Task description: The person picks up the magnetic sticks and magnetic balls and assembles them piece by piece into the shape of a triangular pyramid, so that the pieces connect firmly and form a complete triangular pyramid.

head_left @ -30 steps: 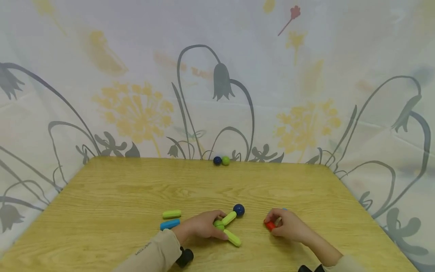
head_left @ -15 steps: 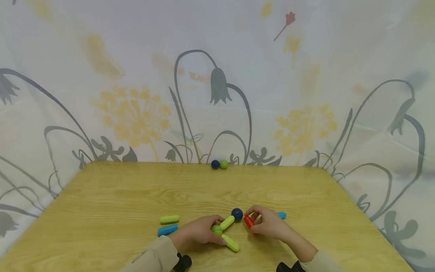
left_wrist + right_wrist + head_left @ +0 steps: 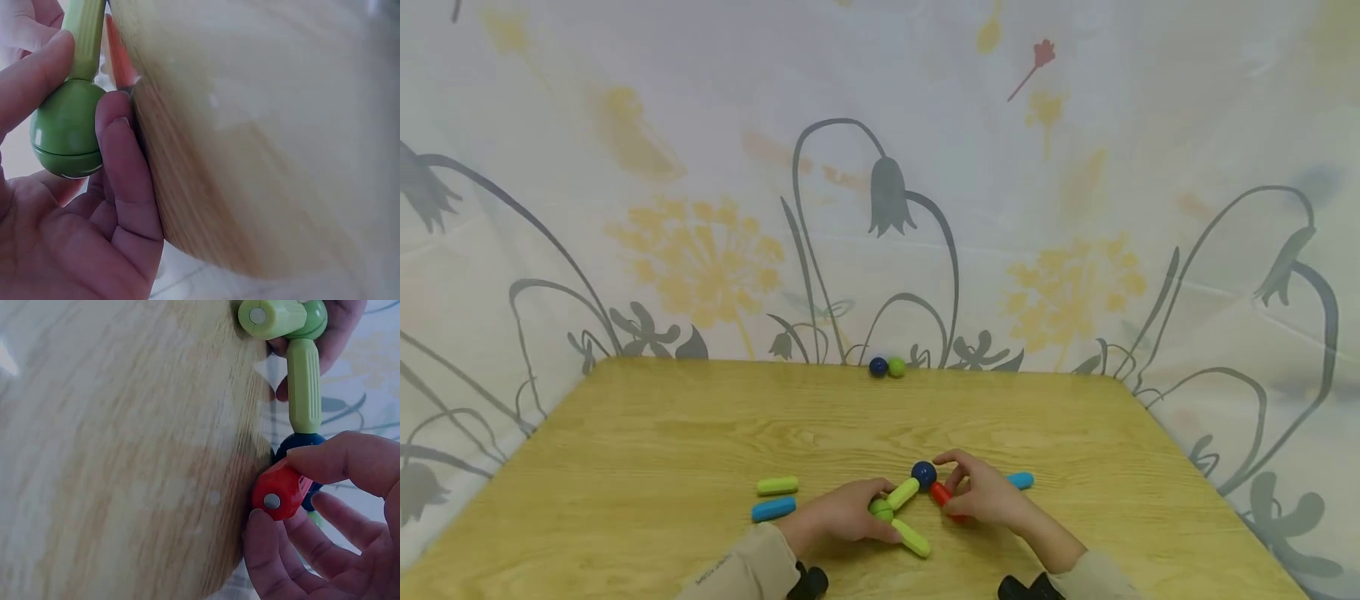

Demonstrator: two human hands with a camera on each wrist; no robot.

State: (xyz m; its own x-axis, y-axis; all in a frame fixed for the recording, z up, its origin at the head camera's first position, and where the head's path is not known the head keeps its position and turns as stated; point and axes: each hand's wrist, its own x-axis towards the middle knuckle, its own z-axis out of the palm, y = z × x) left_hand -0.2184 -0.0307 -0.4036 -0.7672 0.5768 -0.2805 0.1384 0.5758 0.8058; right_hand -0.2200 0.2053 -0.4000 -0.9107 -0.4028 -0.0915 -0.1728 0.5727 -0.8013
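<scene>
You can read no word, number or brand here with certainty. On your left sleeve [image 3: 747, 560] you have a short line of small dark print [image 3: 712, 572], running at a slant; in the head view its letters are too small and blurred for you to make out.

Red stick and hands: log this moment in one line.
left hand: grips green ball | right hand: pinches red stick | red stick: end at nearer dark-blue ball, contact unclear
</scene>
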